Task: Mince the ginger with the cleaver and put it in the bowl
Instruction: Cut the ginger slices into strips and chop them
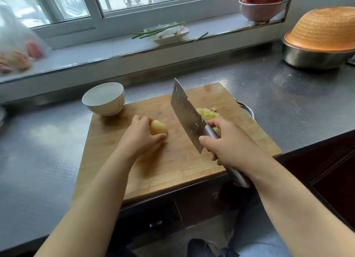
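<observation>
left hand [141,136] curled round ginger piece [158,128] on cutting board [123,160] | right hand [228,141] grips cleaver [187,114], blade raised | minced ginger [208,113] just beyond right hand | bowl [104,99] beyond left hand

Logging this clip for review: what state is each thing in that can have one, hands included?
Bowl: upright, empty, on the board's far left corner.
Ginger piece: whole, peeled, held by left hand.
Minced ginger: piled on the cutting board, behind the blade.
Cleaver: raised off the board, gripped by right hand.
Orange colander: upside down over a steel basin.
</observation>
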Tool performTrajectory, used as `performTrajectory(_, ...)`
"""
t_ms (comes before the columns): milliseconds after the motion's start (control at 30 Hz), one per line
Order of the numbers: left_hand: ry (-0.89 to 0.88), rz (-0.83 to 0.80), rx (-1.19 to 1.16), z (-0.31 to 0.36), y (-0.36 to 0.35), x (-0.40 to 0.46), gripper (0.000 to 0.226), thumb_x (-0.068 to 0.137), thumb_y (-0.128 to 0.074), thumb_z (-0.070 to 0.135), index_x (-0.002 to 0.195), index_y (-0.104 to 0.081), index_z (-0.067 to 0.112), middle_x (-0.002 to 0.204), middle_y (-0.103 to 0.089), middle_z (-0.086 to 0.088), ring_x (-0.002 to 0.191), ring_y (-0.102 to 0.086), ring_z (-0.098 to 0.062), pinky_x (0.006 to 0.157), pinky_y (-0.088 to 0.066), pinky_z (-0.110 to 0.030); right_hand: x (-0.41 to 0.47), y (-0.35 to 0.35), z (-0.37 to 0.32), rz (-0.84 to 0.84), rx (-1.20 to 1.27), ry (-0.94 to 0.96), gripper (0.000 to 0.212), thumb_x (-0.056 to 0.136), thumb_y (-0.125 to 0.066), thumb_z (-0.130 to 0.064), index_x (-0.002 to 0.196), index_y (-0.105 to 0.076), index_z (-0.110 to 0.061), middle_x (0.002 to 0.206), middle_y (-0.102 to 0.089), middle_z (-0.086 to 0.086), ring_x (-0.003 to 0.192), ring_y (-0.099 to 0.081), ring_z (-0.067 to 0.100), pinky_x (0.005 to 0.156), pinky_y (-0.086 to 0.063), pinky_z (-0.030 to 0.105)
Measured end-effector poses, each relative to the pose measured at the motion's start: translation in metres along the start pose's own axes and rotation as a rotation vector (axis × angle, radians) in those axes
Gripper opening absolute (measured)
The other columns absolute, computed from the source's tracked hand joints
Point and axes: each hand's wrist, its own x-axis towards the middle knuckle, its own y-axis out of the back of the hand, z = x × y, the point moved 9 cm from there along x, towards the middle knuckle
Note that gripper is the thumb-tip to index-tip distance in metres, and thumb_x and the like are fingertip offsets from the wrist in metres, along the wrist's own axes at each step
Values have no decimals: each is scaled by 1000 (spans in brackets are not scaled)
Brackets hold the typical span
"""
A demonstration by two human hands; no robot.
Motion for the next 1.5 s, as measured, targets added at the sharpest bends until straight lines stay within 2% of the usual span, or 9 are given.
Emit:
performTrajectory(167,-15,17,-133,-16,-1,-38,64,78,-76,41,132,-45,26,120,-54,4,92,-57,-7,82,-51,-30,12,-25,-5,-89,-69,-17,29,90,-58,-18,114,-53,-32,76,-68,2,58,-64,14,62,-58,41)
performTrajectory(300,-66,121,-228,-14,2,-33,67,79,-76,35,137,-42,30,121,-55,12,95,-57,-8,87,-50,-32,24,-32,-17,-140,-107,-5,22,91,-57,-13,112,-59,-21,77,-67,7,56,-61,13,53,-53,32)
performTrajectory(467,-145,131,-217,-12,-1,-34,56,74,-79,39,122,-51,33,112,-56,13,90,-56,-3,84,-51,-31,22,-32,-25,-248,-161,22,9,92,-56,-9,97,-63,-6,69,-64,9,53,-59,12,52,-52,29)
performTrajectory(700,-176,246,-278,-24,0,-60,42,71,-81,36,105,-56,29,97,-53,15,85,-53,-2,77,-51,-32,13,-35,-27,-384,-166,41,12,94,-59,-9,82,-58,-9,63,-58,4,51,-56,11,49,-50,24)
performTrajectory(900,-219,231,-254,-20,1,-72,38,75,-75,42,107,-59,29,109,-53,14,94,-52,-7,82,-50,-33,8,-44,-30,-381,-149,50,11,94,-57,-9,84,-58,-11,64,-58,2,49,-56,9,50,-51,27)
performTrajectory(1033,-32,250,-193,-19,1,-72,35,78,-73,43,96,-48,26,94,-49,12,95,-47,-12,77,-37,-27,3,-47,-29,-286,-140,49,7,92,-55,-11,92,-62,-12,65,-58,2,50,-59,11,51,-54,31)
performTrajectory(1200,72,263,-157,-16,0,-75,46,86,-59,54,117,-44,23,115,-40,7,99,-44,-11,78,-38,-27,-5,-46,-26,-210,-190,50,8,90,-54,-17,89,-61,-14,65,-60,2,51,-62,13,56,-60,41)
performTrajectory(1367,123,30,-613,-25,-26,-78,42,89,-62,44,125,-50,26,121,-57,-3,93,-61,-11,83,-55,-40,-8,-50,-28,-237,-203,92,12,92,-55,-16,81,-56,-14,61,-57,0,47,-59,9,50,-56,34)
performTrajectory(1500,91,114,-423,-25,-20,-93,45,86,-68,34,126,-48,29,119,-47,5,86,-57,-4,80,-48,-25,-7,-55,-25,-321,-168,95,20,96,-55,-19,78,-52,-14,61,-56,6,50,-58,15,49,-51,32)
